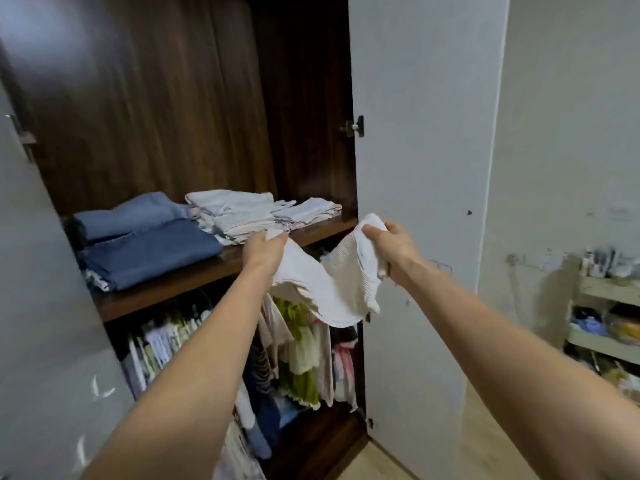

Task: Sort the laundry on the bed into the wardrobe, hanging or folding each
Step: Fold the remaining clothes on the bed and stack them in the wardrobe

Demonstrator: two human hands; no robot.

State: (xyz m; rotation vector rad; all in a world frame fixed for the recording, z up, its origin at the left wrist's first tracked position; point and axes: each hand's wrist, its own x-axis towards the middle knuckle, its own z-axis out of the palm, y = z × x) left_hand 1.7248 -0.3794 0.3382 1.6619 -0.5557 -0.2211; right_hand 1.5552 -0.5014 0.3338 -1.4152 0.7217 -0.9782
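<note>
Head view of an open wardrobe with dark wood-grain interior. Both hands are raised in front of the wardrobe shelf and share one white ribbed garment. The left hand grips one bunched end of the garment, fingers curled round the cloth, just in front of the shelf's front edge. The right hand grips the other bunched end, thumb on top, in front of the inner face of the open right door. Between the hands the garment sags in a loose curve, its lower folds hanging below shelf level and in front of the hanging clothes.

On the shelf, toward its left, lies a stack of folded blue jeans; to their right, a stack of folded white and pale garments, and at the right end of the shelf a smaller flat pile of pale cloth. Below the shelf hang clothes in yellow-green, pink, cream and dark tones. The left door is open and grey. Well to the right of the wardrobe, against the wall, stands a tiered rack holding blurred small items.
</note>
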